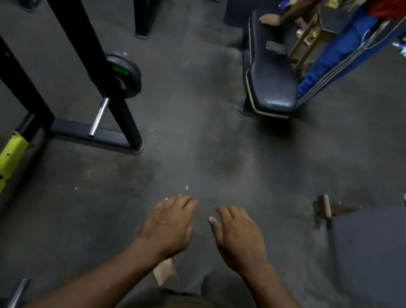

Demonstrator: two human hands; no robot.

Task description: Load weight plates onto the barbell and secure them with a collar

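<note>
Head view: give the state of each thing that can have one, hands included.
Left hand: open, empty, palm down.
Right hand: open, empty, palm down.
Plates: stored on the rack's peg, not picked up.
Chrome peg: bare, no plate on it.
Bench: flat, a second person's hand resting on its far end.
Wood block: lying loose on the floor.
Collar: not in view.

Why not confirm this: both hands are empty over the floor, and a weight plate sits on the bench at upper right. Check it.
Wrong on one point. In the head view the plate hangs on the rack at left, not on the bench. The left hand and right hand are empty over the floor.
</note>
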